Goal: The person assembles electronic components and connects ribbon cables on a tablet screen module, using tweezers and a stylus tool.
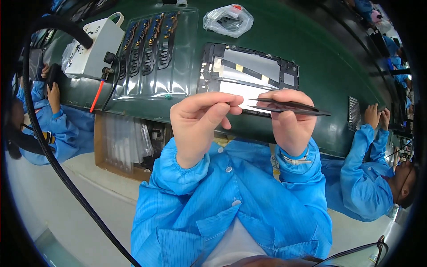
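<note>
My left hand is closed in a pinch, with a tiny dark piece just showing between thumb and forefinger; it is too small to name. In my right hand I grip a pair of black tweezers. Their two tips are apart and point left, toward my left fingertips, without touching them. Just beyond both hands lies an opened tablet-like device with a black frame, pale panels and strips of yellow tape. My hands cover part of its near edge.
A clear plastic tray with rows of small dark parts lies left of the device. Farther left stands a white box-shaped unit with a cable. A clear plastic bag sits behind. A carton is below the table edge. Co-workers sit on both sides.
</note>
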Demonstrator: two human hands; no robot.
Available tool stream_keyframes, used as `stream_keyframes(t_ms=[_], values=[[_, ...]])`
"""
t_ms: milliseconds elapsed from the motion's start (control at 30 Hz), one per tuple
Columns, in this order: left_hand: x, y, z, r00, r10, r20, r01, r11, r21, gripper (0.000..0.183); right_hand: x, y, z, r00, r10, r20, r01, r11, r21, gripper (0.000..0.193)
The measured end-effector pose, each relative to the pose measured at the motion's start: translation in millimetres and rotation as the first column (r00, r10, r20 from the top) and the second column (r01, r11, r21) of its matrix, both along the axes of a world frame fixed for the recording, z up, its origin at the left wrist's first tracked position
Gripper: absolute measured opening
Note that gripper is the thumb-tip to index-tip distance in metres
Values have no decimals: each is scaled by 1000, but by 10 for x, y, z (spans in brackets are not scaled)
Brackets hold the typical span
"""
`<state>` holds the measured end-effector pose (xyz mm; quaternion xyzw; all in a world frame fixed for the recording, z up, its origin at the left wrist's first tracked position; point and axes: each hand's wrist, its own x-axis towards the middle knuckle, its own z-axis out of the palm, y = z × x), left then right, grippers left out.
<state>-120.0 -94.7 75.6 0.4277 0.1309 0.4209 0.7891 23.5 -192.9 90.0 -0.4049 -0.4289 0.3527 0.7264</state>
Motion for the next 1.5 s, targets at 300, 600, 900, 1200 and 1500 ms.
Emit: stream_keyframes(t_ms=[300,600,900,1200,1500], values=[[-47,-53,65,997,-56,48,60,996,-71,15,-55,50,47,996,59,70,-60,998,19,26],[-391,-37,41,998,52,-30,-53,998,-29,16,-325,249,-45,972,203,-121,-205,979,-4,23],[-1737,761,-377,736,650,-192,-670,739,-67,41,-2087,1629,-1021,-383,117,-916,-805,445,393,23],[-2733,1280,-416,700,667,-255,-714,657,-241,44,-3432,2358,-847,-220,43,-975,-887,407,218,19],[-2796,1159,-342,625,730,-276,-779,603,-168,47,-3608,2322,-865,-263,51,-963,-901,343,264,22]])
